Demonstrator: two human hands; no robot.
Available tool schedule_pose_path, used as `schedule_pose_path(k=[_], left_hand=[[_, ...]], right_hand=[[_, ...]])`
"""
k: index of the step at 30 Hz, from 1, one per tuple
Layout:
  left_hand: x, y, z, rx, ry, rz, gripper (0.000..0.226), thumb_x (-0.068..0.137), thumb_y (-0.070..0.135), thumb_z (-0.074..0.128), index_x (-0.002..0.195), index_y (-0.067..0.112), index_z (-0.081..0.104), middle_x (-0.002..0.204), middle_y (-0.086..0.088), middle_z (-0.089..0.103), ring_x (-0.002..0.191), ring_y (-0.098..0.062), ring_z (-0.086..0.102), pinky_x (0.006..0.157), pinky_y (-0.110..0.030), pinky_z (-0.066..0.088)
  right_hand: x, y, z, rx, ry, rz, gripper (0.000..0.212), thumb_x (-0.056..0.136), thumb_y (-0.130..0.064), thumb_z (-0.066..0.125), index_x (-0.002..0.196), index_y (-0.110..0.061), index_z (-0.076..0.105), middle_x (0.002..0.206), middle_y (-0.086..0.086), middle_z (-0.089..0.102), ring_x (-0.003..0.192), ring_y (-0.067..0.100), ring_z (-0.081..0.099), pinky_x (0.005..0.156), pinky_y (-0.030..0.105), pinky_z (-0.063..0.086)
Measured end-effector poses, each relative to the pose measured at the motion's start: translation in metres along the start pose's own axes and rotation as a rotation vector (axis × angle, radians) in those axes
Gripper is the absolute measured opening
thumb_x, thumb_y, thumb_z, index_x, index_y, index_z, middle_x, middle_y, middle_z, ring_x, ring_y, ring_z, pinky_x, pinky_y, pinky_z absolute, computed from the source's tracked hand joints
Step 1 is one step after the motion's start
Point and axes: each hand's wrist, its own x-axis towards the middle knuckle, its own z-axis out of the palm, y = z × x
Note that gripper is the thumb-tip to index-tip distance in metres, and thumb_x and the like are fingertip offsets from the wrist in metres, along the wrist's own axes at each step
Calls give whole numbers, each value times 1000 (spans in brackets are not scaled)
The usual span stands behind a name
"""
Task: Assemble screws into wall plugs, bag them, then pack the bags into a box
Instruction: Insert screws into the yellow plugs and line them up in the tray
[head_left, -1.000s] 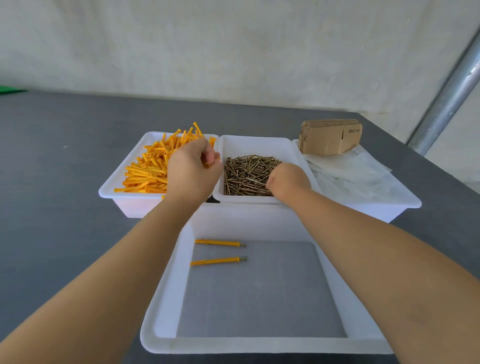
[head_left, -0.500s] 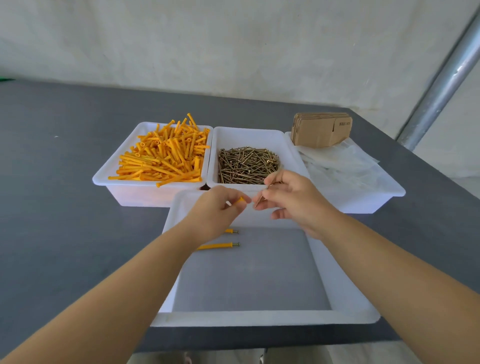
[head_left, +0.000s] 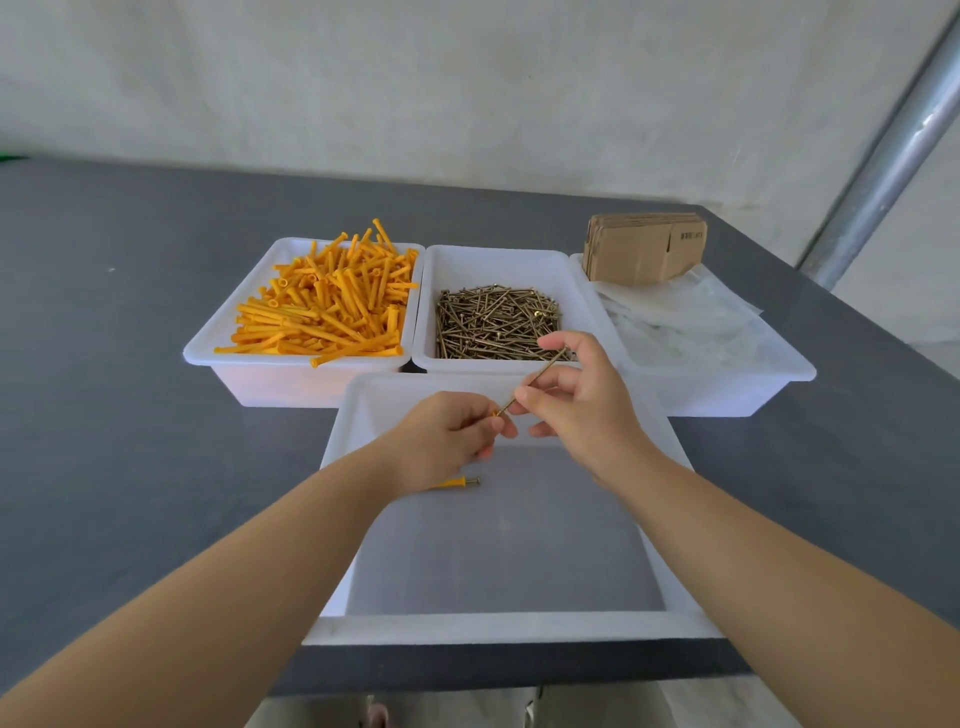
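Observation:
My left hand (head_left: 447, 441) grips an orange wall plug, almost wholly hidden in its fingers; only the plug's tip shows. My right hand (head_left: 576, 410) pinches a brass screw (head_left: 535, 379) whose point meets the plug's tip. Both hands hover over the far end of the near white tray (head_left: 498, 626). One assembled plug with screw (head_left: 460, 482) lies in that tray, partly hidden under my left hand. Behind stand a tray of orange wall plugs (head_left: 322, 306) and a tray of screws (head_left: 493, 322).
A third white tray (head_left: 789, 364) at the right holds clear plastic bags (head_left: 680, 317) and a stack of flat cardboard boxes (head_left: 644, 247). The trays sit on a dark grey table (head_left: 130, 364). A metal pole (head_left: 893, 150) slants up at the far right.
My hands drew back from the plug and screw trays to the near tray, each with a piece. The screw's point now meets the plug's tip, and the screw stands out longer from my right hand.

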Motion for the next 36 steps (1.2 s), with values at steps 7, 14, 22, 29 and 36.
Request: schedule_pose_path(k=[7,14,22,29,36], left_hand=[[-4,6,0,-164,-21,-27,25,104,15,45,104,6,68,71,-4,49,62,-14,39,55,-24,33],[-5,5,-2,-17,53,-24,25,98,8,53,84,23,68,62,10,53,60,-9,45,59,-21,42],[-10,2,-5,37,95,-3,22,80,-5,66,92,12,73,81,-18,69,75,-35,61,76,-47,54],[-13,-3,-12,-4,24,-41,21,79,-3,69,87,16,66,82,-1,75,78,-18,72,74,-35,58],[-12,3,-25,-91,339,56,34,75,-18,49,77,12,66,77,-3,73,76,-16,70,79,-39,58]], right_hand=[[-1,1,0,-56,18,-13,44,84,-3,70,116,-26,50,77,-1,73,77,14,71,60,30,58],[-9,-1,12,-348,-76,-153,15,94,-14,63,101,-17,76,90,-7,70,86,4,65,75,18,49],[-18,-10,14,-680,-169,-301,23,94,-13,62,113,-17,73,96,3,64,89,16,60,82,34,48],[-15,-16,4,-786,-363,-174,25,90,-15,62,109,-29,72,80,-4,69,76,11,60,73,35,52],[-3,-3,11,-758,-423,-117,14,85,-20,72,97,-25,78,89,-7,75,62,-10,51,64,1,35]])
